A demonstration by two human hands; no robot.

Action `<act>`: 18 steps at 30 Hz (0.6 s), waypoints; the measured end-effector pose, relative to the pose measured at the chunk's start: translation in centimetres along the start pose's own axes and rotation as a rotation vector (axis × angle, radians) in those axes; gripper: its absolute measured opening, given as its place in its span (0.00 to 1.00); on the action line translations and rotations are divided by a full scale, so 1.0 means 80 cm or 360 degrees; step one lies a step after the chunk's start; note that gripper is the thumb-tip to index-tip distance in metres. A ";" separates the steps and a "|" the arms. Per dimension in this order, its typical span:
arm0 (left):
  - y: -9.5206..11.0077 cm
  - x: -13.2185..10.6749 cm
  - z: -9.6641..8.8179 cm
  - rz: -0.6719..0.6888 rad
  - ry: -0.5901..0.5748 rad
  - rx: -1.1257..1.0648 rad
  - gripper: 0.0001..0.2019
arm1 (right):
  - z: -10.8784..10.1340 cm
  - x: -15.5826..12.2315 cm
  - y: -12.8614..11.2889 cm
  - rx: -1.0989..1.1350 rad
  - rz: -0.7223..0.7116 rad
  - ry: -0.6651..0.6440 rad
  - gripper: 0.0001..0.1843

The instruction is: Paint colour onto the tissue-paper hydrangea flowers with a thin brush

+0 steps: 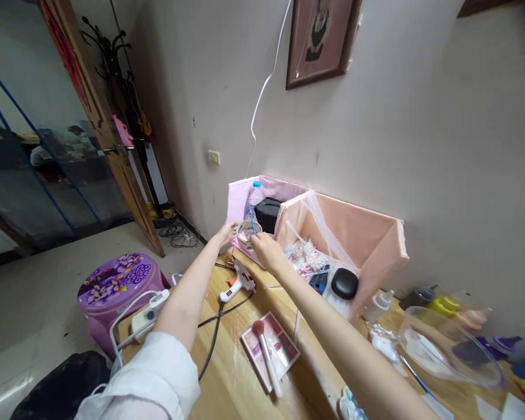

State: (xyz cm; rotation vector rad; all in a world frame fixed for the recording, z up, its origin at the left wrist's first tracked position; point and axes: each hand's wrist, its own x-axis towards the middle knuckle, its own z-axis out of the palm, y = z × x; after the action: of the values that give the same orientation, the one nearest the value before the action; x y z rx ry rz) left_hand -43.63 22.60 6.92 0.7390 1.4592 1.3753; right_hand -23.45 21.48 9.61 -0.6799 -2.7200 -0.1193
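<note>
At the back of the table, my left hand (226, 233) has its fingers against the left side of a small round container (244, 224) with a pale rim, seemingly holding it. Its contents are too small to make out. My right hand (266, 251) is closed around a thin blue stick (252, 219), which stands tilted over the container's opening. The stick's lower end is hidden by the fingers. Just in front of both hands lies a white hot glue gun (238, 284) with a black cord.
Pink fabric-lined boxes (354, 224) hold a bottle (255, 195), a black pouch (268, 213) and beads. A makeup palette (284, 344) with a brush (266, 353) lies nearer. Paint bottles and a clear basin (455, 373) stand right. A purple stool (118, 280) is left.
</note>
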 end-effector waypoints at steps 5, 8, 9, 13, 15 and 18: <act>-0.002 -0.012 -0.023 -0.0103 0.0006 -0.0011 0.16 | 0.012 0.024 -0.010 0.0008 -0.0036 -0.0131 0.13; -0.001 -0.020 -0.030 -0.0159 -0.0039 -0.0005 0.16 | 0.011 0.034 -0.012 0.0020 -0.0029 -0.0153 0.15; 0.000 -0.023 -0.032 -0.0167 -0.0062 -0.0006 0.16 | 0.011 0.037 -0.012 0.0025 -0.0024 -0.0158 0.15; 0.009 -0.035 -0.043 -0.0162 -0.0144 -0.0001 0.15 | 0.011 0.043 -0.003 0.0047 0.0001 -0.0166 0.14; 0.015 -0.041 -0.048 -0.0172 -0.0163 0.0023 0.15 | 0.014 0.046 0.001 0.0060 0.0006 -0.0169 0.14; 0.019 -0.049 -0.051 -0.0207 -0.0136 0.0089 0.15 | 0.017 0.048 0.003 0.0083 -0.0004 -0.0167 0.12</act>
State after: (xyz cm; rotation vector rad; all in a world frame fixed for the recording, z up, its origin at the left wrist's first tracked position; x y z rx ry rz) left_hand -46.31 17.78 8.91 0.7167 1.4573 1.1951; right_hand -26.93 23.56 9.63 -0.6858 -2.8134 -0.0134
